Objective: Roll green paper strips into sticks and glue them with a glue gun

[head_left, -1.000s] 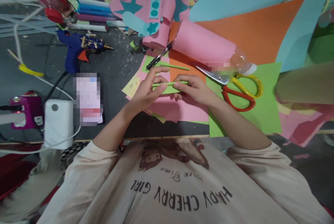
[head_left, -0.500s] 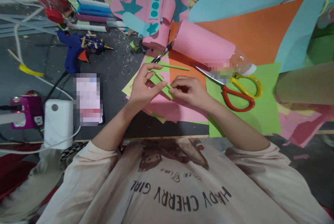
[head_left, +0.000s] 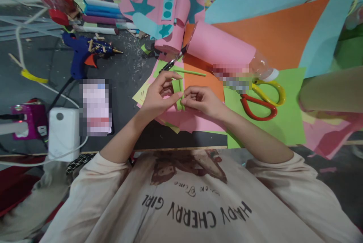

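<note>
A small piece of green paper (head_left: 178, 91), with one long edge curled over, is pinched between both of my hands. My left hand (head_left: 159, 95) grips it from the left, thumb on its face. On the right edge, my right hand (head_left: 202, 101) closes its thumb and fingertips on the curl. Just beyond my fingers lies a thin rolled green paper stick (head_left: 191, 73). A dark pen (head_left: 172, 61) rests slanted behind my left hand. Pink paper sheets (head_left: 198, 122) lie under both hands.
Scissors with red and yellow handles (head_left: 259, 112) lie at right on green paper (head_left: 292, 129). A pink-wrapped bottle (head_left: 224, 44) lies behind them. At left are a blue glue gun (head_left: 81, 52), a phone (head_left: 96, 107) and a white power bank (head_left: 64, 131).
The green paper has turned from a slant to nearly upright in my hands. My right hand has shifted slightly left, and my left fingers have lowered a little.
</note>
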A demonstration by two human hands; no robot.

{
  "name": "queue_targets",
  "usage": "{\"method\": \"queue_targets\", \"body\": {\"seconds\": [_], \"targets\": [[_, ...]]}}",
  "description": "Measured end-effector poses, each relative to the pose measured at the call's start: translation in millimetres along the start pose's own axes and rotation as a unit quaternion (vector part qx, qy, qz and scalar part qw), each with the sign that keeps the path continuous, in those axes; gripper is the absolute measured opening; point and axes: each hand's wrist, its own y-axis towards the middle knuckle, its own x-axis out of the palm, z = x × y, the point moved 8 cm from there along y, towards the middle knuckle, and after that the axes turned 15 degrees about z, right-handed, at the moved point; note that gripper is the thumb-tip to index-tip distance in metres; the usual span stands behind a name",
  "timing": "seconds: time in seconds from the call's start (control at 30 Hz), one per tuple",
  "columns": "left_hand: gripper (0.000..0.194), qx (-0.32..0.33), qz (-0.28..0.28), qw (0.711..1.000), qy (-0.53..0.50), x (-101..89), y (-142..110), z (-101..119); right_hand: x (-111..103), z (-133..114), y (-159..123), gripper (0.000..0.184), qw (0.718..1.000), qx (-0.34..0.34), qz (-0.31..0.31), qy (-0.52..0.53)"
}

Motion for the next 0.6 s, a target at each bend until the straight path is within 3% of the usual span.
{"method": "queue_targets", "body": {"seconds": [0.6], "targets": [[0.043,-0.008,-0.013,1.0,0.021,0.0,3.2,4.2,2.0,-4.8,0.0,0.026,1.0,0.003,-0.017,0.017]]}}
